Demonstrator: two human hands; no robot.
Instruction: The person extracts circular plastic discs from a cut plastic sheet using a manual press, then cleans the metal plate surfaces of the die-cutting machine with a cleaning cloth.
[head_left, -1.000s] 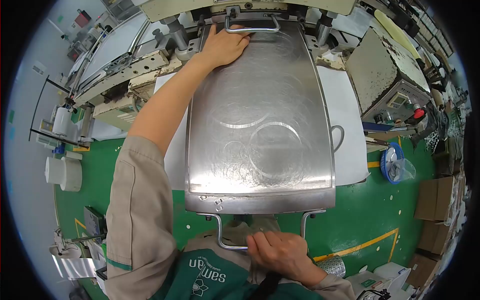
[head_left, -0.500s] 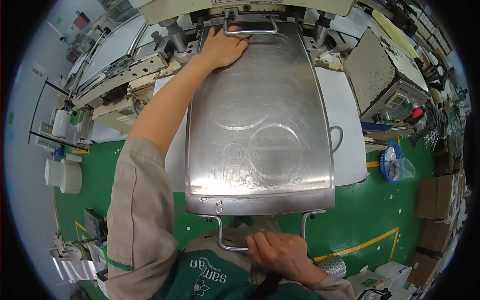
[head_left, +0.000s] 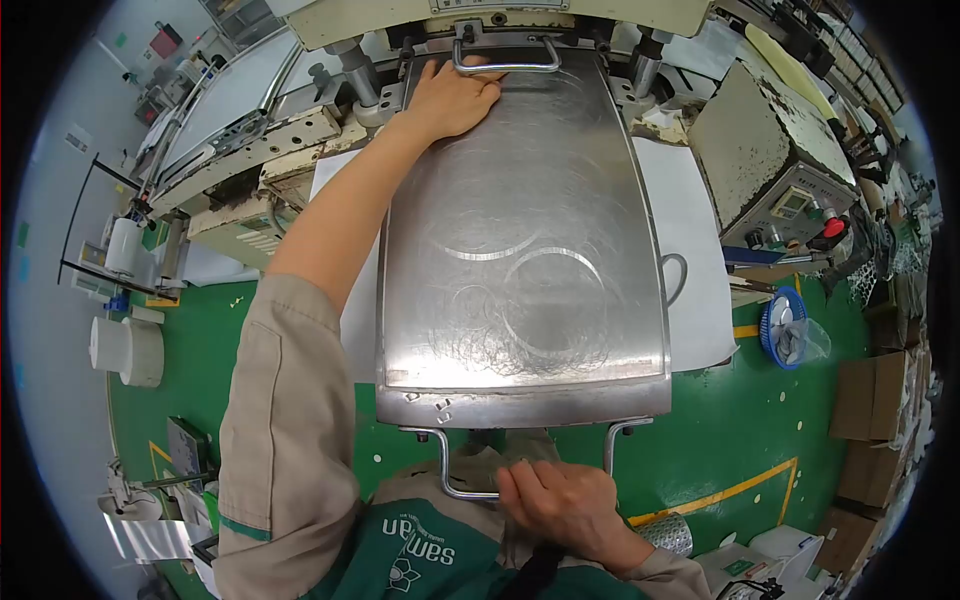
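Observation:
A scratched metal plate [head_left: 520,210] lies in front of me, with curved, ring-like marks on its surface. My left hand [head_left: 455,100] rests on its far end, fingers spread, some reaching beneath the far metal handle [head_left: 507,68]. The near metal handle [head_left: 445,465] sticks out from the plate's front edge toward my body. Around the bar of this near handle my right hand [head_left: 560,508] is closed. White sheet material [head_left: 690,260] shows beneath the plate on both sides.
A cream-painted press [head_left: 470,20] spans the far end, with a metal guide post at each side. To the right stands a worn control box [head_left: 775,150] with a red button. A blue basket [head_left: 783,325] and cardboard boxes [head_left: 868,395] are on the green floor.
The plate and my left arm appear slightly farther right in the view, along with a small shift of the surroundings. Both hands keep their places.

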